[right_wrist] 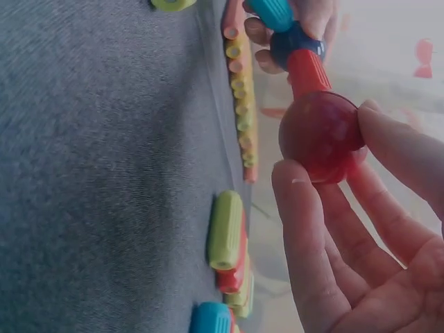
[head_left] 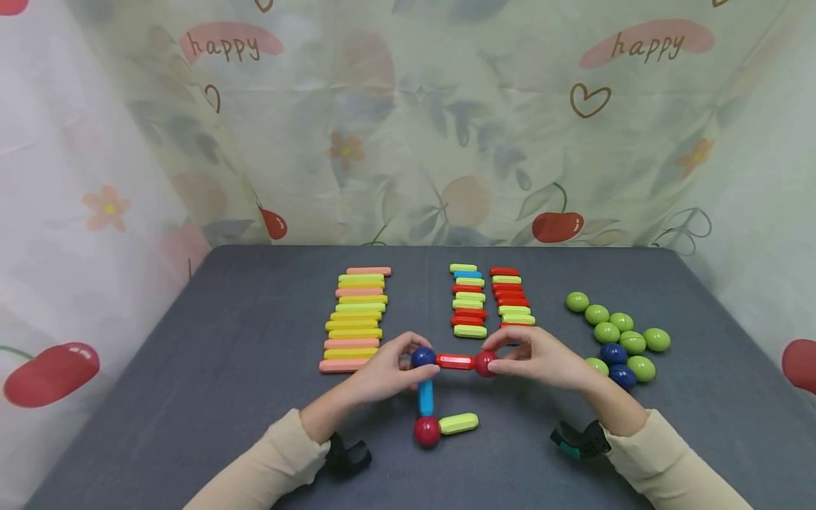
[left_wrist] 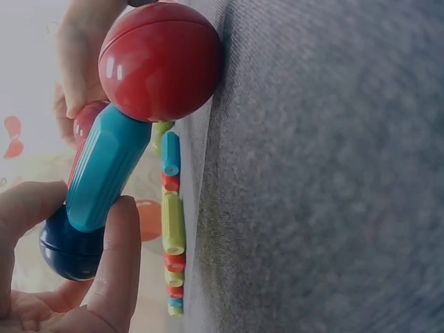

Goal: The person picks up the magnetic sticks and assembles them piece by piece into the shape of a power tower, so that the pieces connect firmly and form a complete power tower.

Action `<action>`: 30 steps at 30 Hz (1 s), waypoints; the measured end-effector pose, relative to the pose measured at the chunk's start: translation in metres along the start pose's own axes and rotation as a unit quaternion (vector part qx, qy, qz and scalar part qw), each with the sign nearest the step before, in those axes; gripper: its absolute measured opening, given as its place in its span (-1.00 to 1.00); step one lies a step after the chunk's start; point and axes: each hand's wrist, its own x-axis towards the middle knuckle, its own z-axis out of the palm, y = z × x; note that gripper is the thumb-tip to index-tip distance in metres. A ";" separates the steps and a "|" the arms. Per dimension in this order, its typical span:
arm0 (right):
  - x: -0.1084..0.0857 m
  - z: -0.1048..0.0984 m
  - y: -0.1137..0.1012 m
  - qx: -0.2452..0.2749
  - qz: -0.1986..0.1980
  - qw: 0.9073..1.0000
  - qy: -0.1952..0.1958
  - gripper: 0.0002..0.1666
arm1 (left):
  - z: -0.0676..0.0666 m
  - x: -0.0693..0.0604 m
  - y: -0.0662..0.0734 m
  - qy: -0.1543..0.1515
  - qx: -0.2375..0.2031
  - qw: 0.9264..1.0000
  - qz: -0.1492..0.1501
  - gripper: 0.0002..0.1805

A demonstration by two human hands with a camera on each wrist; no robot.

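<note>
One frame [head_left: 426, 399] is held over the worktop [head_left: 255, 354], blue ball [head_left: 423, 355] pinched in the left hand [head_left: 385, 372] grip, red ball [head_left: 482, 363] in the right hand [head_left: 540, 355] grip, presumably to steady the red rod [head_left: 455, 362] between.

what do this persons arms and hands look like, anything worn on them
Long cream sleeves cover both arms: the left sleeve and right sleeve look plain. A black left wrist device and a black right wrist device show below the cuffs; the right one has a green patch. The left grip and right grip wear no gloves.
</note>
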 end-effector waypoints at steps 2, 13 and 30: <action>0.000 0.001 0.000 0.003 0.007 1.000 -0.004 -0.61 | 0.000 0.000 0.001 0.001 0.007 1.000 -0.002 -0.52; 0.001 0.006 0.011 -0.004 0.033 0.999 -0.035 -0.63 | 0.006 -0.007 0.004 0.012 0.157 0.986 0.053 -0.33; 0.003 0.010 0.015 -0.033 0.064 0.995 -0.071 -0.65 | 0.029 -0.022 0.018 -0.096 0.364 0.924 0.069 -0.60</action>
